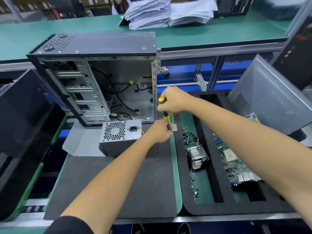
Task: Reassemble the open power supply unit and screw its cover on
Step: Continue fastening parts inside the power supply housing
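While both hands share the yellow-and-black-handled screwdriver (pixel 164 110), the grey metal power supply box (pixel 120 137) waits untouched.
Right hand (pixel 174 100) grips the handle top; left hand (pixel 161 131) closes around its lower shaft, likely steadying the tip.

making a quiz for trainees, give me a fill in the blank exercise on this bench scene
1. Both hands grip a screwdriver with a ____ and black handle.
2. The right hand holds the handle ____ the left hand.
3. The grey metal power supply unit lies in front of the open ____ case.
4. The finned metal heatsink lies in the black foam ____.

Missing: yellow; above; computer; tray
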